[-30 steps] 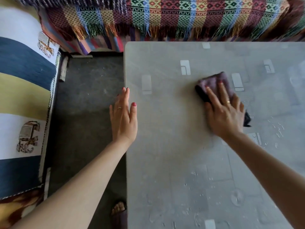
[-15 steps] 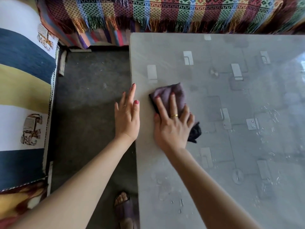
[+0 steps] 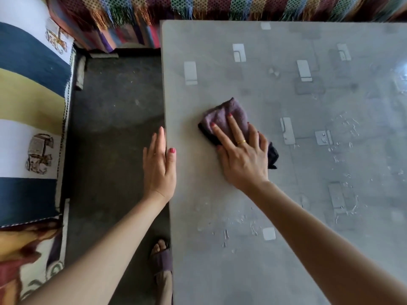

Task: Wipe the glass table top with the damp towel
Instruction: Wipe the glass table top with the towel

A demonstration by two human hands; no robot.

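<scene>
Both hands lay flat: right hand [image 3: 242, 159] pressed the towel [image 3: 222, 116] on the glass table top [image 3: 220, 271]; left hand [image 3: 159, 166] held nothing. Droplets beyond the fingers risked being smeared

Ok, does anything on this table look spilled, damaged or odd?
Only leftover water droplets beading on the glass table top near its front and right side, unwiped. The right hand presses the towel flat; nothing looks damaged.
</scene>
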